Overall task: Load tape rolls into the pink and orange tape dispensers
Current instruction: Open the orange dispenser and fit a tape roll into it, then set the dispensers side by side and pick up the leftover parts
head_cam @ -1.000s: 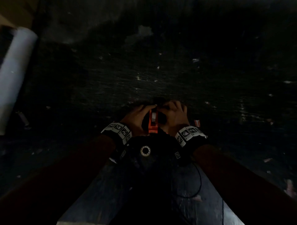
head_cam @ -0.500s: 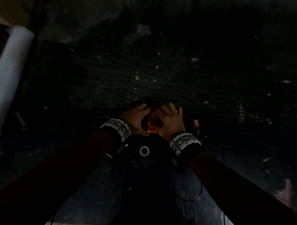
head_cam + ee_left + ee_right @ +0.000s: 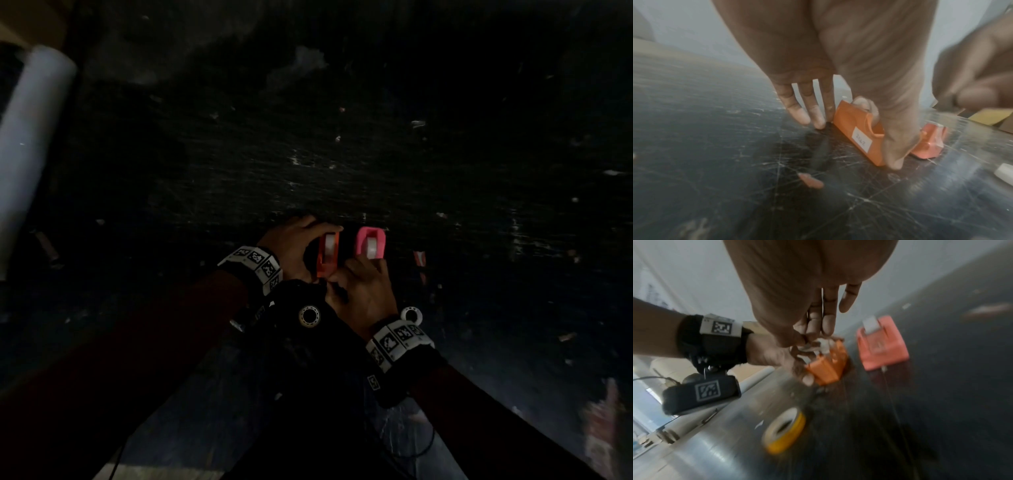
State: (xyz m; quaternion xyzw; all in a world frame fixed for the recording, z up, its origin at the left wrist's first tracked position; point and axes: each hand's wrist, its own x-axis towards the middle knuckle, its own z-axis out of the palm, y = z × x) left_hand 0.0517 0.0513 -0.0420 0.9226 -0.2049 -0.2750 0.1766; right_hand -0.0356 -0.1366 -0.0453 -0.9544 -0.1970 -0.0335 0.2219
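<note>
The orange dispenser point(image 3: 327, 255) stands on the dark table point(image 3: 342, 164) with a white tape roll point(image 3: 330, 247) in it. My left hand point(image 3: 298, 245) grips it: the thumb is at its near end, one finger lies over the roll, and the other fingers point(image 3: 813, 112) reach straight down to the table beside it. My right hand point(image 3: 364, 291) is at the dispenser's near end. In the right wrist view its fingertips point(image 3: 812, 339) pinch a white tape end point(image 3: 824, 344) over the orange dispenser point(image 3: 826, 368). The pink dispenser point(image 3: 370, 243) stands just to the right, also holding a white roll.
A yellow tape roll point(image 3: 785, 428) lies on the table nearer to me. A long white roll point(image 3: 30, 144) lies along the left edge. A small pink scrap point(image 3: 810, 180) and a small red-and-white piece point(image 3: 419, 257) lie near the dispensers.
My right hand has drawn back toward me from the top of the orange dispenser, uncovering the pink dispenser beside it. My left hand keeps its hold on the orange one.
</note>
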